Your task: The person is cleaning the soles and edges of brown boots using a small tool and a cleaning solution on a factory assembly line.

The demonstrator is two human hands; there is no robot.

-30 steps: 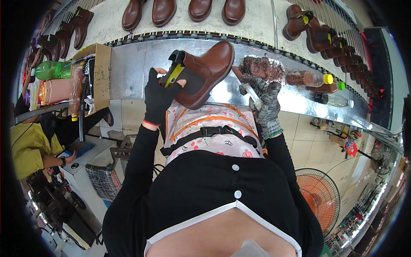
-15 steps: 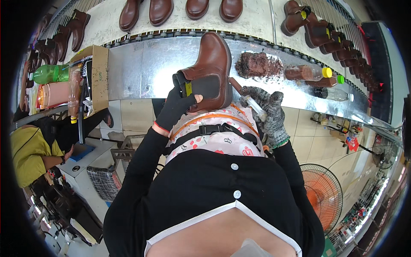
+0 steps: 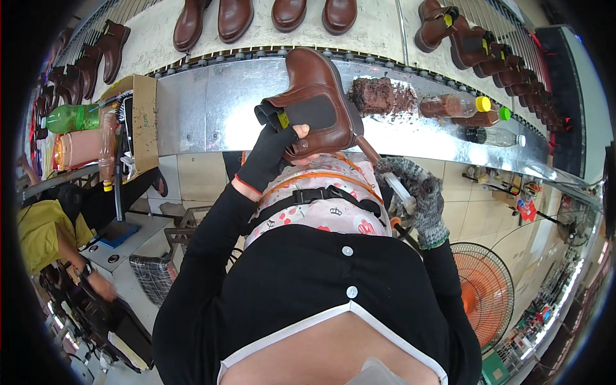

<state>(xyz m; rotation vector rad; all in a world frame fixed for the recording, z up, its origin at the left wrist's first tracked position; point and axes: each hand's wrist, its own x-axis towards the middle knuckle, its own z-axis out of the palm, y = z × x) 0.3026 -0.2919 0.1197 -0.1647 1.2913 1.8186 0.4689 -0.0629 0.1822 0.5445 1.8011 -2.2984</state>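
Observation:
A brown leather ankle boot (image 3: 316, 80) with a dark elastic side panel lies on its side, toe pointing away, over the bench's near edge. My left hand (image 3: 276, 146), in a black fingerless glove, grips it at the opening, thumb on top beside a yellow tag. In a grey knit glove, my right hand (image 3: 420, 196) is closed around a tool with a pale handle (image 3: 399, 189) and a brown, stick-like end (image 3: 367, 149). That end meets the boot's heel at the sole edge. My palm hides part of the handle.
A brown-stained sponge-like block (image 3: 382, 96) and plastic bottles (image 3: 449, 106) lie on the metal bench (image 3: 192, 119). At left stands a cardboard box (image 3: 145, 122). Boots (image 3: 235, 18) line the conveyor beyond. An orange fan (image 3: 481, 285) stands at lower right; a person in yellow (image 3: 48, 231) is at left.
The boot has tilted slightly, its heel swinging right. My right hand has moved toward me and to the right, bringing the tool's end down to the heel. The other person's arm has lowered.

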